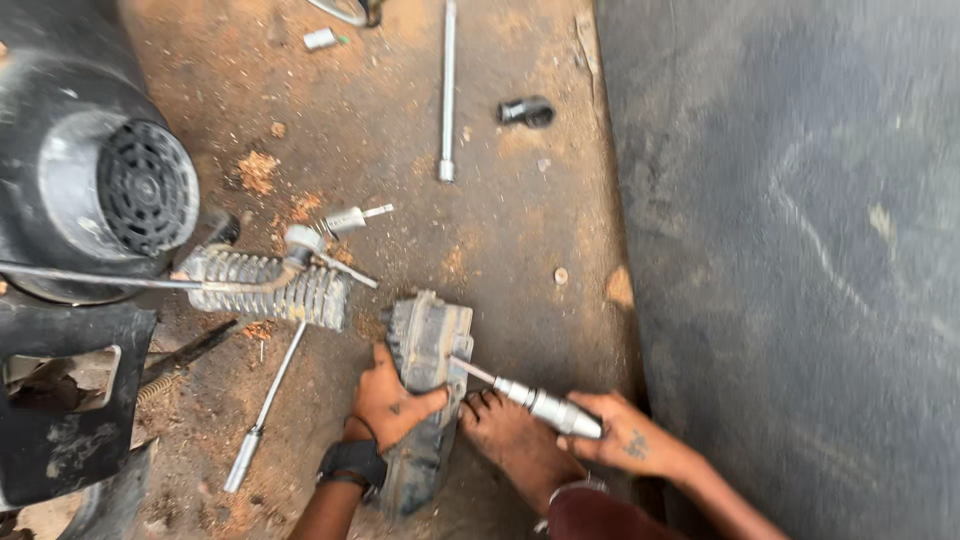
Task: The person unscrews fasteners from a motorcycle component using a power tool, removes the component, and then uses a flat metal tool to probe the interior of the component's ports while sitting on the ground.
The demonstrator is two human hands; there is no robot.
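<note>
A grey metal engine casing (pixel 428 340) lies on the dirty ground near the bottom centre. My left hand (pixel 390 402), with a black wristband, grips its left side. My right hand (pixel 628 437) holds a silver driver tool (pixel 545 406) by the handle end. The tool's thin tip rests on the casing's upper right face. My bare foot (pixel 508 432) sits between the two hands, its toes against the casing's right edge.
A finned grey cylinder (pixel 265 285) and a black engine with a round fan grille (pixel 140 190) lie at the left. A long extension bar (pixel 447 90), a black socket (pixel 527 112), a small metal plug (pixel 350 218) and a socket wrench (pixel 262 410) lie around. A dark grey slab (pixel 800 250) fills the right.
</note>
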